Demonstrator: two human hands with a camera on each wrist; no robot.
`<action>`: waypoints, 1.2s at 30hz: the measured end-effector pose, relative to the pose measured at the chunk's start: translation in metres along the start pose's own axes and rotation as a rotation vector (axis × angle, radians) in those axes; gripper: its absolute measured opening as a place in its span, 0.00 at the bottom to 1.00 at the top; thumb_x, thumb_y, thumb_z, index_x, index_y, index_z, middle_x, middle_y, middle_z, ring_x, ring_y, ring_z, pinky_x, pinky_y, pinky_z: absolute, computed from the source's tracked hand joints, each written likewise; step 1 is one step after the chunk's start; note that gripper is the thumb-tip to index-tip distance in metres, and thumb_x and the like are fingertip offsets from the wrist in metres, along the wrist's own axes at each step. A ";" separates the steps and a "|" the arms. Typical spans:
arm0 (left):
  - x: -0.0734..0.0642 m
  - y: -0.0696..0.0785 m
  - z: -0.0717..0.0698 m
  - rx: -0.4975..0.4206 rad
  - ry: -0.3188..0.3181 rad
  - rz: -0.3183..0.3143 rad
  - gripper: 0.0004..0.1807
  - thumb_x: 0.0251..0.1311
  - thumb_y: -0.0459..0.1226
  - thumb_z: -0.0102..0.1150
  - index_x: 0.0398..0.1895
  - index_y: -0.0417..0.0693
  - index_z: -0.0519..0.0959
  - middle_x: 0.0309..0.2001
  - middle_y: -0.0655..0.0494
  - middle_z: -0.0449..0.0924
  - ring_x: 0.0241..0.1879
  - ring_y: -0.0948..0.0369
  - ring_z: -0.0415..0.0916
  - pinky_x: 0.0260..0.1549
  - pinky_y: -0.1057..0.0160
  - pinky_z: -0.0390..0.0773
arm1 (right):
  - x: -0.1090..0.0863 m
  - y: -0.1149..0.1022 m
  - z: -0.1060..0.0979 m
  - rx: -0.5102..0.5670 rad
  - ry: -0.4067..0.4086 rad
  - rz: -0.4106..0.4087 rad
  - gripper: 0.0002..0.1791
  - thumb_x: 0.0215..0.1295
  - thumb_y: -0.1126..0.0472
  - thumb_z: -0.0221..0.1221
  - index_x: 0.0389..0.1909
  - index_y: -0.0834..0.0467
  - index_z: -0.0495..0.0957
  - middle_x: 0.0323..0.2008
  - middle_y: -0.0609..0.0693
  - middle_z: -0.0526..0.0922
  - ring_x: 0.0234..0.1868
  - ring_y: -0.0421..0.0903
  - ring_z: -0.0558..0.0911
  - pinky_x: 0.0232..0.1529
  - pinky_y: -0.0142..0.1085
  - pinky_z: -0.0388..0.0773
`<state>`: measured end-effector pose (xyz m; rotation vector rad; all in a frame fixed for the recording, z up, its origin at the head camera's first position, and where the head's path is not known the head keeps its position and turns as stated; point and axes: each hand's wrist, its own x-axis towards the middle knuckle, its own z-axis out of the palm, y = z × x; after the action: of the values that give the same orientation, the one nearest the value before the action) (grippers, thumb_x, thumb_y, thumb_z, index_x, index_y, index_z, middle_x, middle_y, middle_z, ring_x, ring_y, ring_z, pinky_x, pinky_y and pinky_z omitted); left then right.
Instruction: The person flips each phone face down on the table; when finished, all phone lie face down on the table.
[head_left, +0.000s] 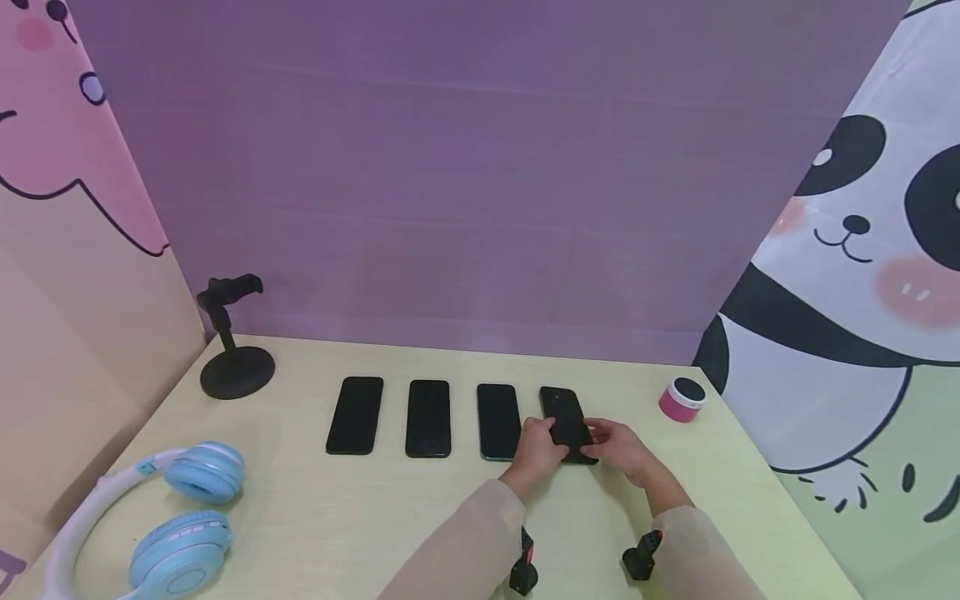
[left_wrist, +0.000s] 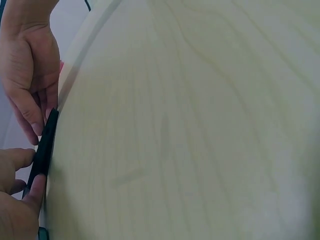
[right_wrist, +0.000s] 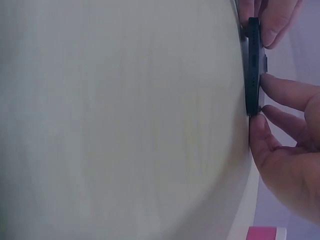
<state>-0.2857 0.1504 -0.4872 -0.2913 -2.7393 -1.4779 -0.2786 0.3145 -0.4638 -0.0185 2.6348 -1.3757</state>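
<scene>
Four black phones lie in a row, the rightmost phone (head_left: pixel 564 410) between both hands. My left hand (head_left: pixel 536 454) grips its left edge near the lower end, thumb and fingers on opposite faces in the left wrist view. My right hand (head_left: pixel 621 452) pinches the lower right edge, with fingertips on the upper face in the right wrist view. There, a camera bump (right_wrist: pixel 265 63) faces up, and the left side of the phone looks slightly raised off the table. To its left lie a third phone (head_left: pixel 498 421), a second phone (head_left: pixel 428 418) and a first phone (head_left: pixel 356 415).
Light blue headphones (head_left: pixel 183 546) lie at the table's left front. A black stand (head_left: pixel 237 372) with a round base is at the back left. Towards the back right edge sits a pink jar (head_left: pixel 681 400) with a dark-topped lid. Purple cloth (head_left: pixel 450 208) hangs behind the table (head_left: pixel 315 517).
</scene>
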 end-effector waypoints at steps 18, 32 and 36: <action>0.000 0.006 0.001 0.121 -0.046 -0.010 0.25 0.54 0.33 0.69 0.56 0.32 0.78 0.46 0.45 0.74 0.51 0.52 0.73 0.54 0.62 0.72 | 0.002 0.005 -0.002 -0.014 0.027 0.022 0.33 0.57 0.75 0.63 0.64 0.74 0.64 0.49 0.67 0.74 0.48 0.58 0.73 0.47 0.42 0.76; 0.003 0.002 -0.005 0.071 -0.102 -0.016 0.28 0.57 0.33 0.68 0.60 0.32 0.74 0.49 0.45 0.70 0.53 0.52 0.73 0.54 0.61 0.72 | 0.004 0.004 0.002 0.004 0.055 0.045 0.33 0.58 0.74 0.62 0.65 0.74 0.64 0.48 0.67 0.73 0.47 0.59 0.72 0.47 0.42 0.75; 0.003 -0.001 -0.015 0.063 -0.127 0.041 0.27 0.57 0.34 0.67 0.59 0.31 0.74 0.46 0.45 0.72 0.48 0.53 0.75 0.50 0.61 0.75 | 0.002 -0.006 0.003 -0.045 0.090 0.040 0.32 0.60 0.72 0.62 0.65 0.74 0.63 0.51 0.70 0.71 0.50 0.62 0.72 0.52 0.50 0.74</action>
<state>-0.2899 0.1379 -0.4797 -0.4520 -2.8524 -1.4071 -0.2808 0.3088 -0.4612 0.0926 2.7236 -1.3346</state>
